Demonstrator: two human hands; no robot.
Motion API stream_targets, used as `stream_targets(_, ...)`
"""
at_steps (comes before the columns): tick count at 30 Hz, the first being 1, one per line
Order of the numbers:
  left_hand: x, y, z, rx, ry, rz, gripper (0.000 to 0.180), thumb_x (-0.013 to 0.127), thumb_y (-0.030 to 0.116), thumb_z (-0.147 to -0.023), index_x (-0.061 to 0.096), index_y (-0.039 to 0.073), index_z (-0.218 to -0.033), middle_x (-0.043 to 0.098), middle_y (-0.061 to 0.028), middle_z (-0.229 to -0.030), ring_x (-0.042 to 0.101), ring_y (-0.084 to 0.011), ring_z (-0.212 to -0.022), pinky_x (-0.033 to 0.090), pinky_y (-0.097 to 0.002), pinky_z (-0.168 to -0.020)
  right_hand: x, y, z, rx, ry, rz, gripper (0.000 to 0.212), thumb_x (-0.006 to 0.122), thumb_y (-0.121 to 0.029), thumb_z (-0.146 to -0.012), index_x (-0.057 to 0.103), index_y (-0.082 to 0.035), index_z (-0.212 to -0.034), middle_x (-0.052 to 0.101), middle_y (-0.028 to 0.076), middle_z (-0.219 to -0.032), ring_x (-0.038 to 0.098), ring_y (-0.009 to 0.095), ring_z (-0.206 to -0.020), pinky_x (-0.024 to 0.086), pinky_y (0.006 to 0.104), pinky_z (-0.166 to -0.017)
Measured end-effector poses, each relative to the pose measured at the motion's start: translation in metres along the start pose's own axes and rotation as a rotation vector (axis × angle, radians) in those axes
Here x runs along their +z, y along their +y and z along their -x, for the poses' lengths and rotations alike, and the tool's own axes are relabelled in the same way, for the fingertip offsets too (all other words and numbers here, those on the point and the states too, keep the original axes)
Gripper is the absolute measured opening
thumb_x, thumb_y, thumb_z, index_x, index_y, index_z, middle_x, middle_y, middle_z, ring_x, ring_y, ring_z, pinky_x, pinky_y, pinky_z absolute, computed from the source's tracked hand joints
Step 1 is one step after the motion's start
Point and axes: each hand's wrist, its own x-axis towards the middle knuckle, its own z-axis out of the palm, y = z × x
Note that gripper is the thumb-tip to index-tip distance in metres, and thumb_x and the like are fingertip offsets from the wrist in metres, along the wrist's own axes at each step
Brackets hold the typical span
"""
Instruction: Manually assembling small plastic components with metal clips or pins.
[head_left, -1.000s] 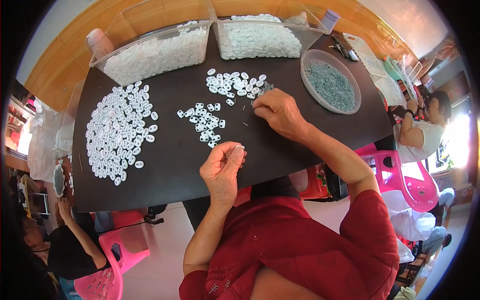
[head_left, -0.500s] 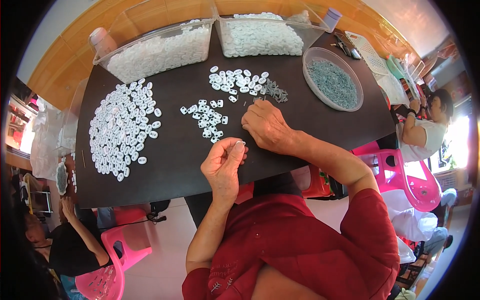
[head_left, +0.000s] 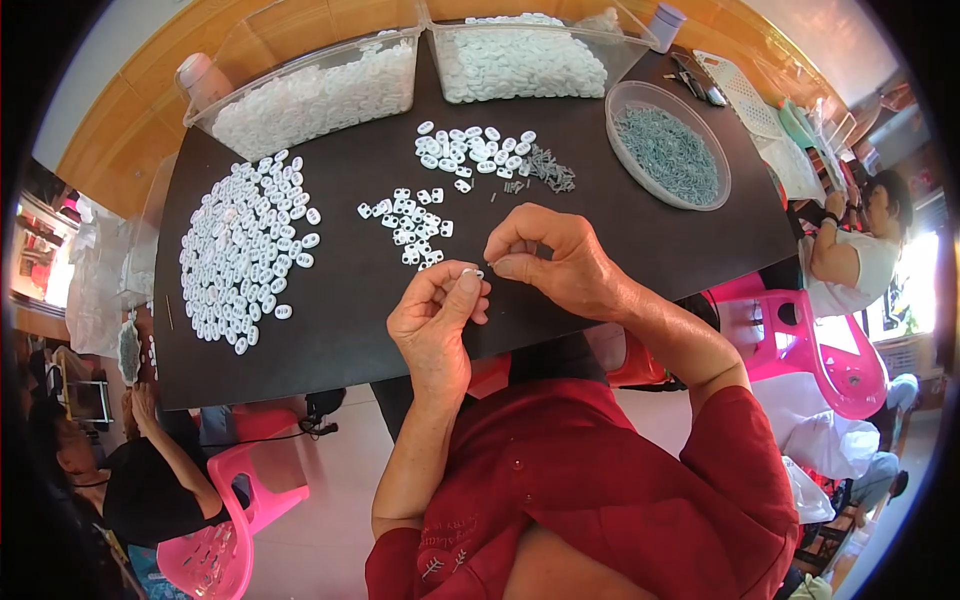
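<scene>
My left hand (head_left: 436,318) pinches a small white plastic piece (head_left: 473,272) between thumb and forefinger, over the near part of the dark table. Close beside it on the right, my right hand (head_left: 560,262) has its thumb and forefinger closed together, the tips almost at the white piece. Whatever those fingertips hold is too small to make out. Beyond my hands lies a cluster of small white pieces with square holes (head_left: 418,228). Farther back are oval white pieces (head_left: 470,148), with a little heap of grey pins (head_left: 550,170) at their right.
A broad pile of oval white pieces (head_left: 240,250) covers the table's left. Two clear bins, left (head_left: 318,100) and right (head_left: 520,62), hold white pieces at the back. A round tub (head_left: 668,145) of grey pins stands right. Other people sit on both sides.
My right hand has drawn back from the loose grey pins to the white piece in my left hand. My left hand has shifted slightly up and to the left.
</scene>
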Motion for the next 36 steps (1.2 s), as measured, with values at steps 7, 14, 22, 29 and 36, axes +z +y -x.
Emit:
stream_targets(7,-0.001,0.003,0.006,0.018,0.003,-0.104,0.009,0.064,0.003,-0.084,0.064,-0.004,-0.090,0.061,-0.0062,-0.073,0.053,-0.0095,-0.060,0.044,-0.0206,-0.053,0.004,-0.003,0.002,0.034,-0.011,-0.052,0.010,0.065,-0.001,-0.077,0.061,-0.002,-0.086,0.059,0.000,-0.077,0.052,0.007,-0.069,0.043,0.0232,-0.064)
stream_targets(14,-0.003,0.005,0.011,0.028,-0.004,-0.132,0.011,0.066,0.003,-0.083,0.064,-0.004,-0.091,0.061,-0.0053,-0.074,0.053,-0.0088,-0.061,0.043,-0.0194,-0.053,0.008,-0.008,0.003,0.006,-0.021,-0.015,0.011,0.066,-0.002,-0.076,0.061,-0.002,-0.086,0.059,0.001,-0.076,0.052,0.008,-0.069,0.043,0.0238,-0.063)
stream_targets(22,-0.009,0.005,0.015,0.111,-0.028,-0.250,0.009,0.067,0.004,-0.082,0.066,-0.003,-0.089,0.059,-0.0017,-0.074,0.051,-0.0061,-0.063,0.041,-0.0183,-0.054,0.010,-0.012,0.002,-0.112,-0.059,0.141,0.011,0.066,-0.001,-0.074,0.059,0.000,-0.083,0.056,0.009,-0.077,0.057,0.017,-0.067,0.047,0.0290,-0.060)
stream_targets(29,-0.012,0.009,0.017,0.231,-0.063,-0.443,0.006,0.065,0.000,-0.083,0.066,-0.003,-0.088,0.050,0.0019,-0.070,0.041,-0.0037,-0.060,0.033,-0.0195,-0.051,0.013,-0.012,0.000,-0.060,-0.098,0.043,0.010,0.065,0.000,-0.074,0.059,0.001,-0.082,0.057,0.008,-0.074,0.055,0.013,-0.066,0.046,0.0276,-0.060)
stream_targets(36,-0.013,0.012,0.017,0.227,-0.049,-0.487,0.009,0.066,0.004,-0.084,0.065,-0.005,-0.087,0.054,0.0004,-0.073,0.045,-0.0046,-0.061,0.036,-0.0182,-0.053,0.018,-0.011,-0.002,0.085,-0.100,-0.055,0.012,0.066,-0.001,-0.075,0.062,0.000,-0.086,0.058,0.001,-0.073,0.052,0.007,-0.068,0.043,0.0234,-0.061)
